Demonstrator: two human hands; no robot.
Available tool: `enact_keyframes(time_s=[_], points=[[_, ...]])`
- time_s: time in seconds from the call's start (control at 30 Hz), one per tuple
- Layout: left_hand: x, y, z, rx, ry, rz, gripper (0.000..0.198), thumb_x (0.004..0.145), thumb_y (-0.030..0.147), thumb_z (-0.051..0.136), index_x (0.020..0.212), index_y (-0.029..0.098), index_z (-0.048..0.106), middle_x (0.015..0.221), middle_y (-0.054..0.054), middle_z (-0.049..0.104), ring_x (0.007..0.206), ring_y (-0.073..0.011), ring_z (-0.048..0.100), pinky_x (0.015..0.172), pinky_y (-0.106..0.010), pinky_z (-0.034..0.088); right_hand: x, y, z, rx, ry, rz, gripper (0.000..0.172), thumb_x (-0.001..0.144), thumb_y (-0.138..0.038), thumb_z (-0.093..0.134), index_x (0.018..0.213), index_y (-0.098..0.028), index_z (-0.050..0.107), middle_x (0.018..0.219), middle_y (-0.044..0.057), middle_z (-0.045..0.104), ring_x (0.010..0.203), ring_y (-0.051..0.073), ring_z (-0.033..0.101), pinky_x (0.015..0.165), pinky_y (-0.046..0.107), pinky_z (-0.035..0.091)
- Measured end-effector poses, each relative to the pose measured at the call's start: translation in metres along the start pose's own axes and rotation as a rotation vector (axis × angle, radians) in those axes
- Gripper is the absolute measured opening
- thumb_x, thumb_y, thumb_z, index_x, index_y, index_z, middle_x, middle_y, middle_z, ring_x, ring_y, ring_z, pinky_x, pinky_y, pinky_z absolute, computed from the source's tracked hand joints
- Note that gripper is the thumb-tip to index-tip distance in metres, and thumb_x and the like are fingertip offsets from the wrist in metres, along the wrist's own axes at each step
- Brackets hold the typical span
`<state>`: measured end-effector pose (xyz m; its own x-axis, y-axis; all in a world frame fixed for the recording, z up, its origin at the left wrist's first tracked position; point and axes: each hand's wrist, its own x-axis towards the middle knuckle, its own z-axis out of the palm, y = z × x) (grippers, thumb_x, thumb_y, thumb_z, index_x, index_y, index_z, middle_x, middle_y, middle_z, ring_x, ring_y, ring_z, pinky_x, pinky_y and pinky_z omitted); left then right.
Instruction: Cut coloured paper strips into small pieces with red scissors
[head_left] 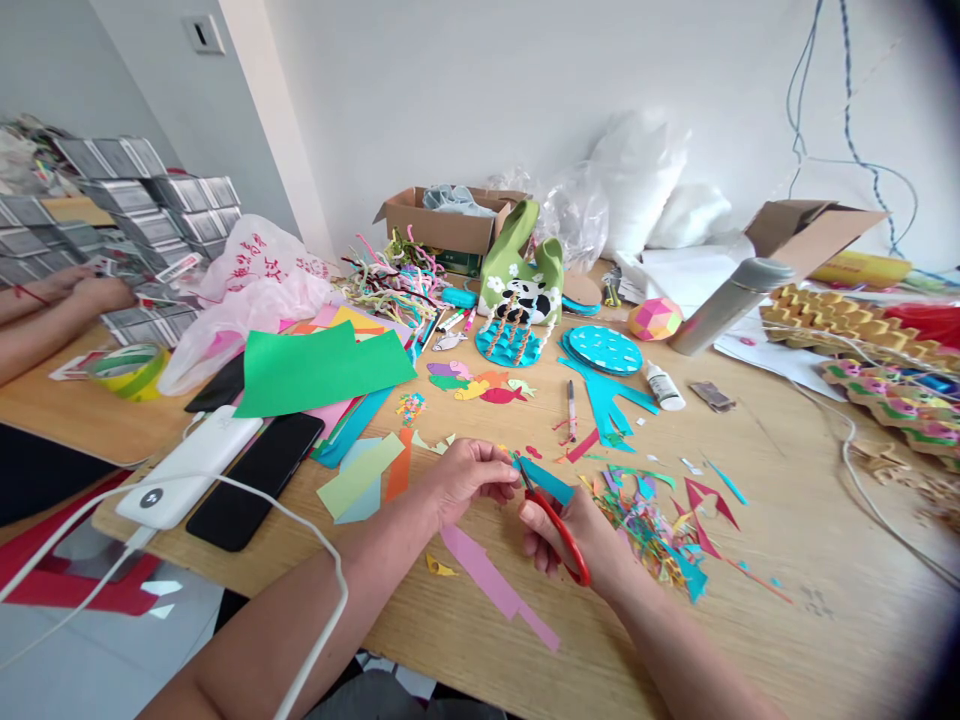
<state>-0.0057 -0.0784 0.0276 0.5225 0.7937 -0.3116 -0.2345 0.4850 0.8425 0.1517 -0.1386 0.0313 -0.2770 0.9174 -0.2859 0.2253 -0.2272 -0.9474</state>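
My right hand (566,535) is closed round the handles of red scissors (559,535), whose blades point up and left. A blue paper strip (547,482) lies along the blades, beside my right fingers. Just left of the blade tips, my left hand (476,472) is pinched; whatever is between its fingertips is too small to name. Below my hands lies a pink paper strip (499,585). To the right is a heap of coloured paper scraps (649,520). Colourful paper fish (480,385) lie beyond my hands.
A power bank (191,465), a black phone (255,480) and green paper (322,370) are at left, with a white cable over my left forearm. A glue bottle (664,386), grey flask (727,305) and panda bag (523,270) stand farther back. Another person's hands (101,292) are far left.
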Motion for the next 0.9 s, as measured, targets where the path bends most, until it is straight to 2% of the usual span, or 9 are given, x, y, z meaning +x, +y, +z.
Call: enact_keyframes(time_s=[0.37, 0.9], points=[[-0.0001, -0.0004, -0.0016, 0.012, -0.019, -0.009, 0.020, 0.054, 0.024, 0.072, 0.064, 0.010, 0.061, 0.059, -0.002, 0.062, 0.052, -0.0096, 0.054, 0.059, -0.025, 0.042, 0.0004, -0.0011, -0.0017, 0.016, -0.014, 0.000, 0.040, 0.068, -0.054, 0.067, 0.074, -0.017, 0.053, 0.049, -0.003, 0.058, 0.037, 0.011, 0.056, 0.034, 0.018, 0.044], [-0.0025, 0.0058, 0.0015, -0.010, 0.028, 0.000, 0.020, 0.051, 0.022, 0.071, 0.063, 0.011, 0.060, 0.056, -0.001, 0.060, 0.051, -0.0105, 0.054, 0.054, -0.024, 0.040, 0.0012, 0.0018, -0.0012, 0.005, -0.012, 0.067, 0.044, 0.066, -0.058, 0.065, 0.064, -0.016, 0.053, 0.047, -0.001, 0.058, 0.033, 0.010, 0.054, 0.028, 0.016, 0.039]])
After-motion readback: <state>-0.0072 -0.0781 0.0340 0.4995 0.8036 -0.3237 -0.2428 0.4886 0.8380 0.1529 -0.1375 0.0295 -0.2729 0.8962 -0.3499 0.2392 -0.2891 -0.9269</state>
